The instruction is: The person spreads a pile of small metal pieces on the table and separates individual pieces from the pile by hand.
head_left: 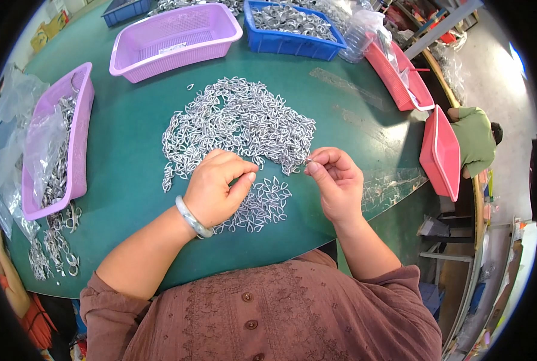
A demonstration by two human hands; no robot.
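A wide heap of small silver pointed-oval metal loops (238,117) lies on the green table (124,126). Closer to me is a smaller pile of the same loops (259,204). My left hand (217,186), with a pale bangle (191,218) at its wrist, hovers between the two piles. Its thumb and forefinger are pinched together at the heap's near edge; what is between them is too small to make out. At the heap's right edge, my right hand (340,183) pinches a small metal loop (308,161), partly hidden by the fingertips.
A purple basket (79,144) of metal parts and plastic bags stands at left, with loose metal pieces (55,246) before it. Behind the heap are another purple basket (178,63) and a blue bin (295,47) of metal rings. Red baskets (440,153) line the right; people are at both sides.
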